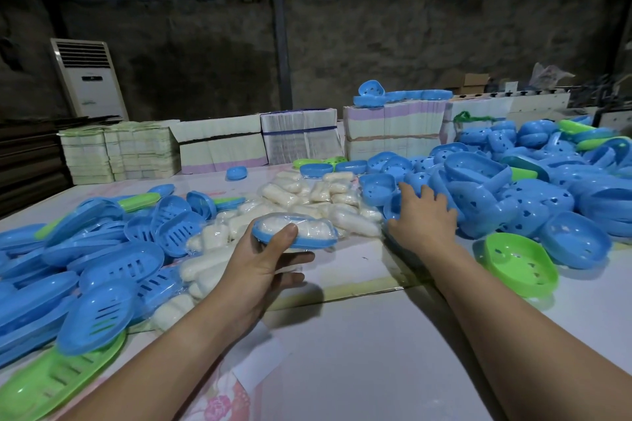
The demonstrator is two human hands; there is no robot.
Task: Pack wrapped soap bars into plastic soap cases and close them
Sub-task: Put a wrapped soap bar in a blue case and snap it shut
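My left hand (263,267) holds a blue case tray (307,243) above the table, thumb over its near rim, fingers underneath. A wrapped white soap bar (307,227) lies in that tray. My right hand (422,219) reaches into the pile of blue case halves (496,195) on the right, fingers spread over one blue piece; whether it grips the piece is hidden. A heap of wrapped soap bars (307,195) lies in the middle of the table behind both hands.
Slotted blue and green trays (113,260) are piled at the left. A green case half (519,263) sits near my right forearm. Stacks of flat cartons (301,137) line the far table edge. An air-conditioner unit (89,79) stands at the back left.
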